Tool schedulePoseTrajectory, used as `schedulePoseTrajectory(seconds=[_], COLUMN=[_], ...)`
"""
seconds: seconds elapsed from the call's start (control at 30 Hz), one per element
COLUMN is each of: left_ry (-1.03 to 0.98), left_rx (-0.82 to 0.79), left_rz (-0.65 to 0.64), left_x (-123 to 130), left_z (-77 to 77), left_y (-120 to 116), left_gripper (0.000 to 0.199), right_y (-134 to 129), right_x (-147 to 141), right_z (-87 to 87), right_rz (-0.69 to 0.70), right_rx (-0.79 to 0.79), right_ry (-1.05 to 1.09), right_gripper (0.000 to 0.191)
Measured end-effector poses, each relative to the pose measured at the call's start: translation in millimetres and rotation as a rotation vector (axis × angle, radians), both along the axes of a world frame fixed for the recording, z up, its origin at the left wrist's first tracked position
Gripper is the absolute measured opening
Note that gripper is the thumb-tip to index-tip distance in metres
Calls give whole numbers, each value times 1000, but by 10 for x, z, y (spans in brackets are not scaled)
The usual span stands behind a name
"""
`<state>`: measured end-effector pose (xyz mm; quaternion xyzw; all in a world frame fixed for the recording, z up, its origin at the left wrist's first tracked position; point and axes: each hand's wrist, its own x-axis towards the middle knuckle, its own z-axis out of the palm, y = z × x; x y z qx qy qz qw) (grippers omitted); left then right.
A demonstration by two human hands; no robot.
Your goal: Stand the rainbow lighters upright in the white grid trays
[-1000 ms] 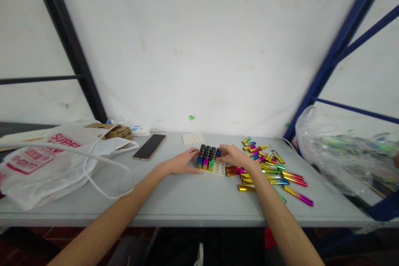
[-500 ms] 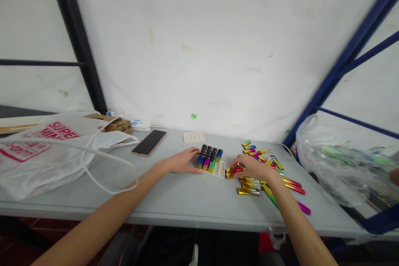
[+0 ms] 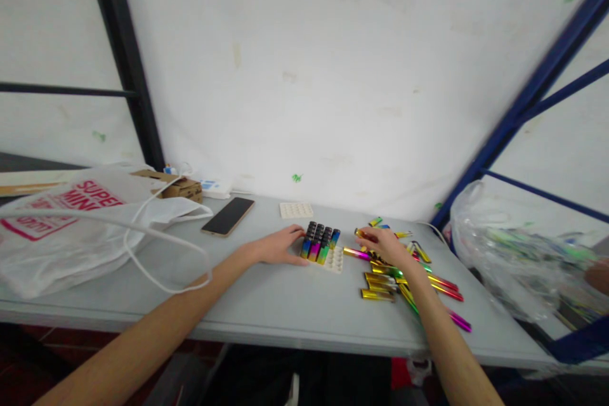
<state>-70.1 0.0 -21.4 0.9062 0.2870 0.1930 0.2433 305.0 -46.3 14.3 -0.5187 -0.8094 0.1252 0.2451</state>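
Upright coloured tubes with black tops point(image 3: 320, 242) stand in rows on a white tray with round hollows point(image 3: 335, 260), whose right part is bare. My left hand point(image 3: 281, 245) rests at the left side of these tubes, thumb and fingers spread around their edge. To the right, my right hand point(image 3: 379, 243) is over a loose pile of shiny gold, red, green and purple tubes point(image 3: 379, 285). Its fingers are bent round a small gold tube point(image 3: 358, 233) that shows at the fingertips. A purple and gold tube point(image 3: 356, 254) lies just below that hand.
A second white tray point(image 3: 295, 210) lies near the wall. At left are a phone point(image 3: 228, 216), a white plastic bag point(image 3: 95, 222), a cardboard box point(image 3: 178, 188) and a loose white cable point(image 3: 166, 242). Clear plastic bags point(image 3: 495, 254) stand at right, with part of another person's hand point(image 3: 598, 276) beyond.
My right hand has moved up and slightly right over the pile, and a gold tube now shows at its fingertips. Tubes beneath it have shifted. My left hand stays where it was.
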Motion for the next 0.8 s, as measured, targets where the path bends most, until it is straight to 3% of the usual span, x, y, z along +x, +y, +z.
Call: schedulePoseTrajectory(seconds=[0.2,0.33,0.5,0.67,0.8], left_ry=[-10,-5,1,22,34], left_rx=[14,-13,-37,-34,-35], left_rz=[3,3,6,12,12], left_x=[-15,-20,-11,-5,-3], left_z=[-31,-24,26,67,78], left_y=[20,13,-22,-46,-52], left_gripper=[82,83,84,81,80], right_y=[162,252,252,188,114], right_x=[-187,-406,-586,-593,-607], right_z=[164,237,117,15,9], right_rz=[-143,-174,-189,-174,-82], right_rx=[107,132,-8,-8,-158], right_ry=[129,343,693,827,987], right_gripper=[56,56,64,71,69])
